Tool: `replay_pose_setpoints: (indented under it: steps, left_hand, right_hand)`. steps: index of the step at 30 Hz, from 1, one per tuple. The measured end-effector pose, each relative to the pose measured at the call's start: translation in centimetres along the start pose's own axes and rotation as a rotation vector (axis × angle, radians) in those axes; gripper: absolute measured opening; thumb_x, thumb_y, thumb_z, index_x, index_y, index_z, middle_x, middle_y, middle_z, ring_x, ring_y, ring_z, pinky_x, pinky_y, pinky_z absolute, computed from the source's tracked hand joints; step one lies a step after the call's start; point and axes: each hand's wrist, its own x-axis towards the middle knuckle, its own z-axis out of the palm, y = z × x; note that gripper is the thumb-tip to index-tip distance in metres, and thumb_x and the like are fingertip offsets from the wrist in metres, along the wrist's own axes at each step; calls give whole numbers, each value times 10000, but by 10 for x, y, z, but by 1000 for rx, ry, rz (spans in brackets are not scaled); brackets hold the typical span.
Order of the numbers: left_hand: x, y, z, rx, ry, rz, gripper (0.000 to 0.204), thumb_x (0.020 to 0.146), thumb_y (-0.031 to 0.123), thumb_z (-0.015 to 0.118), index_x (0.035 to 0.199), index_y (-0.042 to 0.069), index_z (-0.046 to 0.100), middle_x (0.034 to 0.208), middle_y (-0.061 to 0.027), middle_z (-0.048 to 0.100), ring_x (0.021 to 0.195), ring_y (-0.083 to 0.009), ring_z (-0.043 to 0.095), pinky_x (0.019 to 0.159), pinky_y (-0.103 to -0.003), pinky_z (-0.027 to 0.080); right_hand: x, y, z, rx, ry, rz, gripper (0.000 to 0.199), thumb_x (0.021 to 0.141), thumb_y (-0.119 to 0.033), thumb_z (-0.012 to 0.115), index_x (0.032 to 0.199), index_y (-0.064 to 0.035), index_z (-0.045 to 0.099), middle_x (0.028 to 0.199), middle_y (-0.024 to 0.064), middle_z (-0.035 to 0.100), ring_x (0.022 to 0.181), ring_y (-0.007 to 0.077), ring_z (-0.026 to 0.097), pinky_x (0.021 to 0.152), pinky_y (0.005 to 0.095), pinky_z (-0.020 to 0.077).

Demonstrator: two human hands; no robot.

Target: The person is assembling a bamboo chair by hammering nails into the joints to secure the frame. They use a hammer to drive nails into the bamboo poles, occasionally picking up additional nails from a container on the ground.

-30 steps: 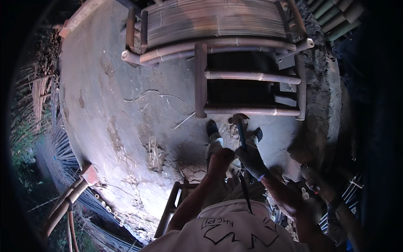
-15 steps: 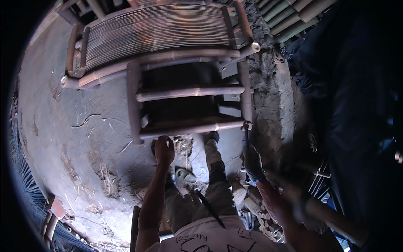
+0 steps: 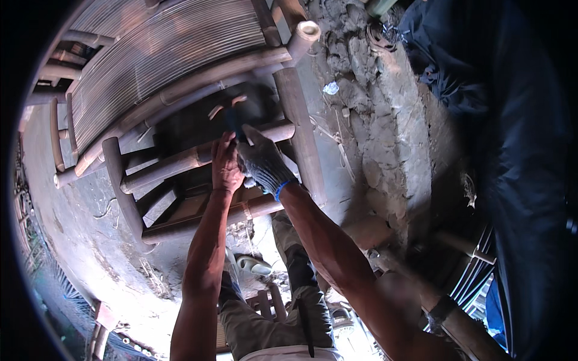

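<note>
The right hand (image 3: pixel 264 161), in a grey knit glove with a blue cuff, grips one dark-handled hammer (image 3: pixel 233 120) above one brown bamboo furniture frame (image 3: pixel 180 91), while the bare left hand (image 3: pixel 227 165) is just beside it, its hold impossible to make out. The frame, with two round crossbars (image 3: pixel 162 171) between two posts (image 3: pixel 301 132) and one slatted panel (image 3: pixel 168 54), stands on a grey, littered floor (image 3: pixel 72 210). One pale slipper (image 3: pixel 254 265) lies near the lower crossbar, and one rough earthen ledge (image 3: pixel 385 138) runs along the right.
</note>
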Motion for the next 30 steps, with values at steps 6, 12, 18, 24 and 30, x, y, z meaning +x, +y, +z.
replay_pose_setpoints:
  steps: [6, 12, 18, 24, 30]
  left_hand:
    - [0, -2, 7, -27, 31, -32, 128, 834, 71, 631, 938, 37, 563, 1422, -114, 456, 1361, -335, 412, 1151, -500, 296]
    - [6, 6, 6, -55, 42, -13, 134, 810, 34, 642, 921, 46, 568, 1410, -119, 463, 1350, -344, 421, 1132, -493, 329]
    - [1, -6, 10, -89, 73, -55, 128, 847, 50, 632, 946, 70, 554, 1367, -133, 516, 1323, -334, 455, 1123, -522, 313]
    - [80, 15, 44, -439, 9, -132, 195, 954, 179, 581, 1122, 80, 575, 1136, -140, 678, 976, -354, 668, 847, -446, 538]
    - [103, 52, 70, -301, -84, -141, 145, 964, 238, 568, 1034, 112, 585, 1224, -46, 677, 917, -332, 693, 785, -428, 568]
  right_hand:
    - [12, 20, -20, 222, -15, 102, 393, 927, -92, 470, 1308, -4, 504, 602, 21, 482, 479, 103, 471, 423, 299, 387]
    - [12, 27, -22, 278, 140, 122, 535, 924, -111, 520, 1440, -24, 405, 618, 7, 515, 480, 82, 480, 424, 265, 415]
    - [-7, 8, -24, 263, 134, 131, 439, 928, -127, 561, 1346, -19, 484, 618, -4, 522, 462, 74, 492, 409, 259, 424]
    - [-114, 23, -114, 307, 131, 21, 383, 965, -175, 614, 1309, -36, 520, 690, -13, 552, 518, 97, 543, 450, 249, 459]
    - [-118, 54, -186, -966, 271, -539, 274, 989, -118, 531, 1235, 1, 549, 904, 140, 644, 702, 238, 643, 546, 356, 513]
